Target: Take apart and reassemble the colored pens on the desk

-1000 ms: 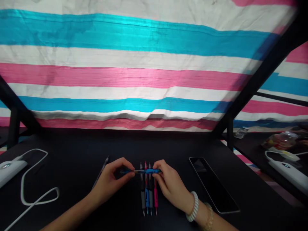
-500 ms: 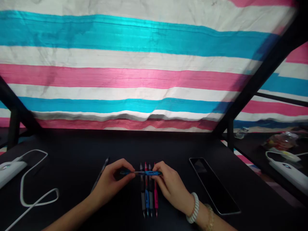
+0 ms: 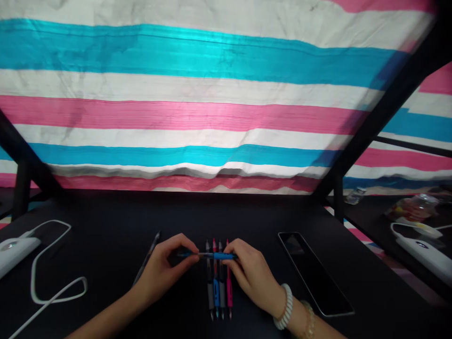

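A blue pen [image 3: 223, 256] is held crosswise between my two hands, over the upper part of a row of pens. My left hand [image 3: 173, 261] pinches its left part with thumb and forefinger. At its right end, my right hand [image 3: 245, 268] grips it between thumb and fingers. Beneath it, side by side and pointing toward me, lie a grey pen [image 3: 210, 294], a blue and red pen [image 3: 216, 293], a second grey pen [image 3: 222, 293] and a pink pen [image 3: 229, 289]. A dark pen [image 3: 150, 252] lies just left of my left hand, partly hidden by it.
A phone [image 3: 314, 273] lies on the black table [image 3: 176, 207] at the right. At the left are a white device [image 3: 17, 252] and its looping white cable [image 3: 33, 273]. Black frame bars stand at both sides, before a striped sheet [image 3: 197, 113].
The held blue pen has turned a little about its length, so its clip no longer shows. Both hands keep their grip in nearly the same place.
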### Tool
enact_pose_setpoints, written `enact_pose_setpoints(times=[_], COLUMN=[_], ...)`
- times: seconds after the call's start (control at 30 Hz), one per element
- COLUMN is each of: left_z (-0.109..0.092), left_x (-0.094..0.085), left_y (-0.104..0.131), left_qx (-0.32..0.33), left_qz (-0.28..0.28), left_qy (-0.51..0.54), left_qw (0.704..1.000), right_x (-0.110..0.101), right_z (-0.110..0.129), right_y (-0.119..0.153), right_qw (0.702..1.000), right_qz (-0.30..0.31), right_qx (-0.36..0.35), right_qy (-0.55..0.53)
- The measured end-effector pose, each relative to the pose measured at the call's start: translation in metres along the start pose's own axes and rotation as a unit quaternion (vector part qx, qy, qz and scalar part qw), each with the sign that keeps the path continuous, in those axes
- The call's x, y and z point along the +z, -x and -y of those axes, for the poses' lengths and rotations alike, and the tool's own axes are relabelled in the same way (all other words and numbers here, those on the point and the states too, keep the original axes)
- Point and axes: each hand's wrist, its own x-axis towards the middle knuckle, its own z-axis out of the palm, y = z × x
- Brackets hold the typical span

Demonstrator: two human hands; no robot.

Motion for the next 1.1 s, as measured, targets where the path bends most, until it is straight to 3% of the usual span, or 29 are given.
enact_pose_setpoints(times=[0.27, 0.37, 0.53, 0.67, 1.1], left_z=[-0.0018, -0.0001, 0.0024, 0.0003, -0.0011], left_x=[0.0023, 0.0023, 0.0025, 0.0041, 0.0058], left_y=[0.0026, 0.0022, 0.0026, 0.0035, 0.0065], left_qx=[0.054, 0.043, 0.012, 0.064, 0.150], left_qz=[0.000, -0.002, -0.028, -0.010, -0.009], left_qy=[0.005, 0.004, 0.022, 0.003, -0.032], left_qw=[0.999, 0.999, 0.999, 0.998, 0.988], right_x=[0.0001, 0.0007, -0.0007, -0.0001, -0.0033], right_z=[-0.0017, 0.0000, 0.0006, -0.0023, 0.0019], right_y=[0.0003, 0.0003, 0.0007, 0.0022, 0.0005], right_qw=[0.997, 0.998, 0.998, 0.995, 0.996], right_qz=[0.028, 0.034, 0.002, -0.006, 0.072], right_qx=[-0.029, -0.025, -0.049, -0.072, 0.046], right_qy=[0.066, 0.047, 0.032, 0.070, -0.004])
